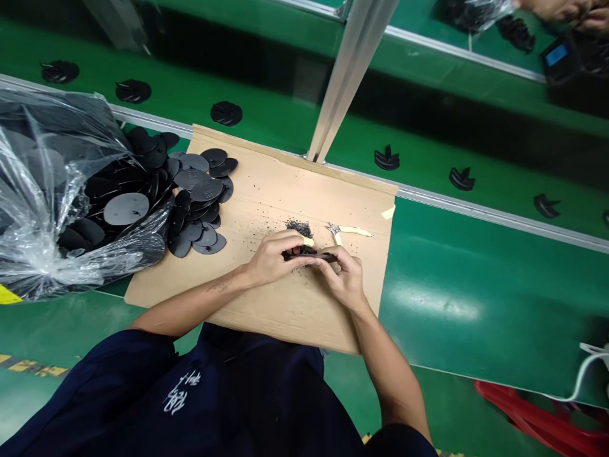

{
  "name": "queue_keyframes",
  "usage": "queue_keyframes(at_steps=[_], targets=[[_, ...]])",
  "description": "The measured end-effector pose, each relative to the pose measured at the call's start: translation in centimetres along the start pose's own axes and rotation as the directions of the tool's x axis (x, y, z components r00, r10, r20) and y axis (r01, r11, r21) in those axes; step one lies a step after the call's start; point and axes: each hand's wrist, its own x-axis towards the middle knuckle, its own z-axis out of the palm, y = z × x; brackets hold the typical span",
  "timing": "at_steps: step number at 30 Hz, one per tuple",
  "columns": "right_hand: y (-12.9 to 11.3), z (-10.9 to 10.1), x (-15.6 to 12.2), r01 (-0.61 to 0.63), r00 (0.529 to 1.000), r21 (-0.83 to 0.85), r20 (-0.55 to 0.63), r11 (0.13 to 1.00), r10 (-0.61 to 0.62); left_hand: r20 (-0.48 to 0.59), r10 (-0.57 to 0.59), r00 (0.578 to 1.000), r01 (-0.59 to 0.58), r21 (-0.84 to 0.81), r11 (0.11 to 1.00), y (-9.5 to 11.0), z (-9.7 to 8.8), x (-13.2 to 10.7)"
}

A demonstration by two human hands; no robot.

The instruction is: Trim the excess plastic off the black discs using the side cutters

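Note:
Both my hands hold one black plastic disc over a cardboard sheet. My left hand pinches its left side, with a yellow covering on one fingertip. My right hand grips the right side between thumb and fingers. The disc is seen nearly edge-on, and a darker black part shows on its upper side, half hidden by my fingers. Just beyond my hands lies a heap of tiny black scraps. A pair of nippers with pale yellow handles rests on the cardboard past my right hand.
Loose black discs are piled on the cardboard's left, beside a clear plastic bag of more discs. Beyond a metal rail, black parts lie on a green surface. A metal post rises behind the cardboard. Another person's hands are at top right.

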Motion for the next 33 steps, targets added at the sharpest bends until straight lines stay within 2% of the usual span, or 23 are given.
queue_keyframes(at_steps=[7, 13, 25, 33], targets=[[0.21, 0.31, -0.19, 0.013, 1.000, -0.016, 0.007, 1.000, -0.012, 0.050, 0.091, 0.995, -0.088, -0.056, 0.995, -0.23, -0.31, 0.18], [0.39, 0.32, -0.32, 0.036, 0.999, -0.013, 0.011, 0.999, -0.035, 0.058, 0.095, 0.994, -0.092, -0.043, 0.995, -0.21, -0.28, 0.07], [0.88, 0.42, -0.57, 0.028, 0.999, 0.000, 0.041, 1.000, -0.028, 0.012, 0.161, 0.987, -0.161, -0.004, 0.987, 0.04, -0.16, -0.15], [0.90, 0.38, -0.33, 0.092, 0.994, 0.026, 0.059, 0.995, -0.094, -0.009, 0.174, 0.985, -0.174, 0.011, 0.985, 0.08, -0.18, -0.27]])
